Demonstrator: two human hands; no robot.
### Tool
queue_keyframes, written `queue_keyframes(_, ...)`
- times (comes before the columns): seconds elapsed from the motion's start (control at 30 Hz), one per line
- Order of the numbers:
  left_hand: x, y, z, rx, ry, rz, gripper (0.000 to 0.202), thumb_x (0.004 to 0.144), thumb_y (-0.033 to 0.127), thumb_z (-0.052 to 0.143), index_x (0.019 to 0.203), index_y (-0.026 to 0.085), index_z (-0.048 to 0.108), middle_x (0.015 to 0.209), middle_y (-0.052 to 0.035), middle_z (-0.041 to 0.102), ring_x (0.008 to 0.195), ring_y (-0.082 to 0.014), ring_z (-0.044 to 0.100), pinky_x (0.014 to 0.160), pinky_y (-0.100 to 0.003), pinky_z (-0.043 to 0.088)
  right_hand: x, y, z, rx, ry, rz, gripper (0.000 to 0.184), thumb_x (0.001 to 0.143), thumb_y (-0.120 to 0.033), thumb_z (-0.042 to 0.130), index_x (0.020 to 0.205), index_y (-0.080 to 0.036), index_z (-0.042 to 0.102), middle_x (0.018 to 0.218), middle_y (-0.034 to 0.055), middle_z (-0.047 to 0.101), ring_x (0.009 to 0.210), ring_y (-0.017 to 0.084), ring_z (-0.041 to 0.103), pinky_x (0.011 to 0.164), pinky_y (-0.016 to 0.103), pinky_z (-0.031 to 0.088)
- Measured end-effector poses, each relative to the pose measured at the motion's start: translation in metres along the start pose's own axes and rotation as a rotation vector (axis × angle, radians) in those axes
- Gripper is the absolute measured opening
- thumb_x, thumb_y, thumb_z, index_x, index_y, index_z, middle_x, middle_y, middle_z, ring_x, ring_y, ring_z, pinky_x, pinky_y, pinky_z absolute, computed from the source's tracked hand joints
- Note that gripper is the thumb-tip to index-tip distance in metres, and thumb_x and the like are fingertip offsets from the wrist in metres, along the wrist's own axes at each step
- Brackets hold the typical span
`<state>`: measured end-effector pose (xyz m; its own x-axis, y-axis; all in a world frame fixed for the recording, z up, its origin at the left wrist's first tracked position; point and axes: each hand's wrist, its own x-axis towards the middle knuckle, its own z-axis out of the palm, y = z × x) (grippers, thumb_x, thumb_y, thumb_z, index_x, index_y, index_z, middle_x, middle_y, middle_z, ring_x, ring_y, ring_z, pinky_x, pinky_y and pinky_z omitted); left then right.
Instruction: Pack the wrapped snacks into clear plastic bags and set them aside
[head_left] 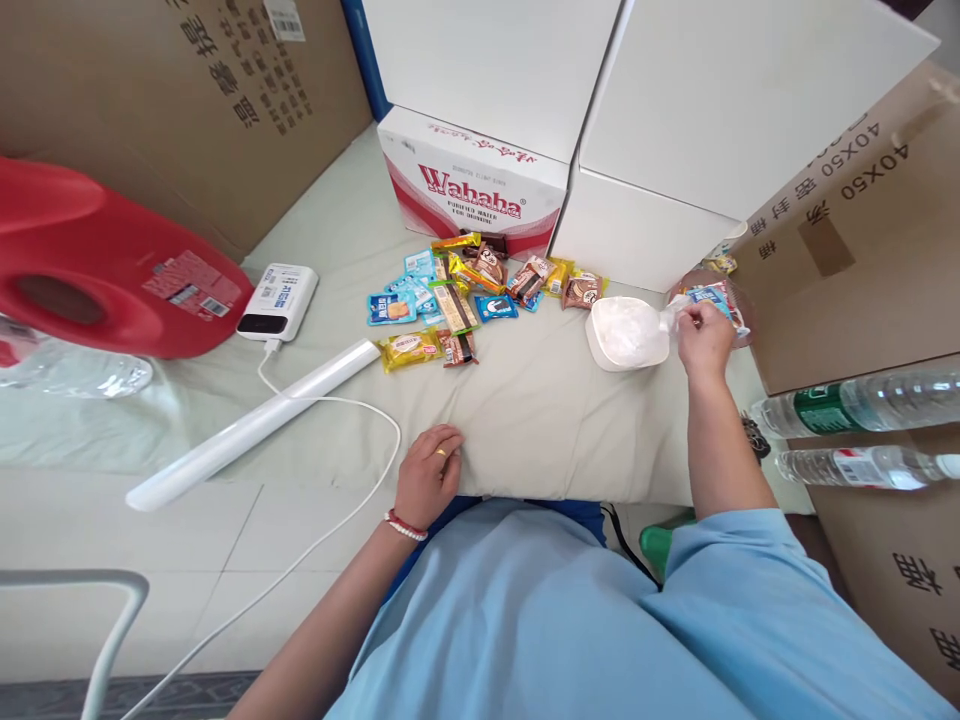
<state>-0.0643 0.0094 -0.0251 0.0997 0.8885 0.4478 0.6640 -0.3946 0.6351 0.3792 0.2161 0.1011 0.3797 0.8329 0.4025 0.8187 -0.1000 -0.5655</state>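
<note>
My right hand (703, 340) reaches to the right of the white plastic tub (628, 333). Its fingertips pinch a crumpled piece of thin clear plastic bag (673, 312) at the tub's rim, and the tub looks lined with whitish plastic. Just beyond the fingers, a blue and red snack packet (712, 296) lies in a pinkish see-through bowl (744, 310). My left hand (430, 472) rests on the front edge of the cloth, holding nothing, its fingers loosely bent. Several wrapped snacks (454, 305) form a pile ahead of it.
A Wahaha water carton (476, 190) and white boxes (660, 100) stand behind. At left are a red jug (105, 260), a white power bank (279, 302) with its cable, and a white tube (255, 425). Bottles (870, 402) lie at right by cardboard boxes (847, 240).
</note>
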Motion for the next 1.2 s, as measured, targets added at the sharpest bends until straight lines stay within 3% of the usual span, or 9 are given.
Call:
queue_keyframes(0.1, 0.011, 0.024, -0.002, -0.151, 0.055, -0.136, 0.018, 0.096, 0.020, 0.056, 0.105, 0.023, 0.071, 0.109, -0.0086, 0.069, 0.106, -0.0228, 0.067, 0.095, -0.043, 0.057, -0.038, -0.033, -0.013, 0.493, -0.038, 0.072, 0.021, 0.079, -0.038, 0.068, 0.091, -0.020, 0.068, 0.077, -0.0001, 0.063, 0.062, 0.013, 0.050, 0.060, 0.027, 0.043)
queue_keyframes(0.2, 0.032, 0.056, 0.002, -0.397, 0.007, -0.294, 0.016, 0.099, 0.030, 0.056, 0.103, 0.023, 0.069, 0.101, -0.0061, 0.067, 0.091, -0.0180, 0.067, 0.077, -0.033, 0.059, -0.102, -0.075, -0.004, 0.968, -0.434, 0.312, 0.028, 0.068, -0.039, 0.080, 0.087, -0.023, 0.067, 0.067, -0.0044, 0.055, 0.053, 0.009, 0.039, 0.047, 0.022, 0.030)
queue_keyframes(0.33, 0.062, 0.084, 0.016, -0.643, -0.049, -0.423, 0.033, 0.087, 0.044, 0.073, 0.111, 0.022, 0.066, 0.109, -0.0073, 0.064, 0.096, -0.0189, 0.066, 0.068, -0.026, 0.056, -0.184, -0.118, 0.021, 1.167, -0.828, 0.576, 0.030, 0.061, -0.035, 0.087, 0.079, -0.021, 0.067, 0.060, -0.0053, 0.050, 0.050, 0.007, 0.031, 0.045, 0.022, 0.024)
queue_keyframes(0.43, 0.071, 0.085, 0.023, -0.715, -0.069, -0.492, 0.028, 0.085, 0.047, 0.074, 0.092, 0.020, 0.070, 0.093, -0.0042, 0.066, 0.080, -0.0154, 0.063, 0.065, -0.026, 0.051, -0.212, -0.129, 0.031, 1.183, -0.939, 0.641, 0.034, 0.061, -0.039, 0.090, 0.079, -0.021, 0.067, 0.064, -0.0046, 0.052, 0.053, 0.008, 0.033, 0.047, 0.023, 0.025)
queue_keyframes(0.63, 0.064, 0.073, 0.021, -0.815, -0.071, -0.591, 0.029, 0.081, 0.048, 0.080, 0.077, 0.020, 0.072, 0.082, -0.0013, 0.066, 0.072, -0.0127, 0.057, 0.067, -0.026, 0.046, -0.211, -0.110, 0.025, 1.045, -1.007, 0.438, 0.037, 0.075, -0.051, 0.084, 0.078, -0.020, 0.064, 0.068, -0.0047, 0.051, 0.058, 0.009, 0.035, 0.053, 0.023, 0.029)
queue_keyframes(0.8, 0.063, 0.071, 0.019, -1.064, 0.105, -0.707, 0.035, 0.076, 0.051, 0.085, 0.081, 0.020, 0.070, 0.085, -0.0009, 0.069, 0.077, -0.0131, 0.059, 0.075, -0.027, 0.049, -0.208, -0.096, 0.022, 0.954, -1.041, 0.329, 0.032, 0.083, -0.052, 0.078, 0.092, -0.023, 0.066, 0.085, -0.0007, 0.059, 0.064, 0.011, 0.042, 0.056, 0.024, 0.036)
queue_keyframes(0.93, 0.061, 0.071, 0.016, -1.053, -0.075, -0.649, 0.033, 0.080, 0.050, 0.083, 0.082, 0.019, 0.071, 0.082, -0.0019, 0.069, 0.074, -0.0134, 0.059, 0.073, -0.028, 0.048, -0.204, -0.100, 0.029, 1.040, -1.049, 0.245, 0.051, 0.079, -0.047, 0.084, 0.124, -0.031, 0.064, 0.103, 0.0015, 0.065, 0.069, 0.012, 0.046, 0.059, 0.025, 0.041)
queue_keyframes(1.0, 0.060, 0.070, 0.015, -1.022, -0.087, -0.646, 0.034, 0.080, 0.050, 0.082, 0.084, 0.019, 0.071, 0.081, -0.0019, 0.069, 0.074, -0.0139, 0.059, 0.073, -0.028, 0.049, -0.202, -0.105, 0.034, 1.020, -1.091, 0.210, 0.041, 0.080, -0.050, 0.082, 0.111, -0.027, 0.070, 0.089, 0.0007, 0.065, 0.065, 0.012, 0.045, 0.058, 0.025, 0.039)
queue_keyframes(1.2, 0.061, 0.047, 0.007, -1.142, 0.291, -0.799, 0.036, 0.074, 0.048, 0.086, 0.083, 0.022, 0.062, 0.083, 0.0024, 0.066, 0.078, -0.0118, 0.062, 0.076, -0.027, 0.052, -0.206, -0.102, 0.034, 0.884, -0.900, 0.249, 0.033, 0.080, -0.054, 0.081, 0.080, -0.022, 0.071, 0.070, -0.0014, 0.062, 0.062, 0.013, 0.047, 0.059, 0.027, 0.038)
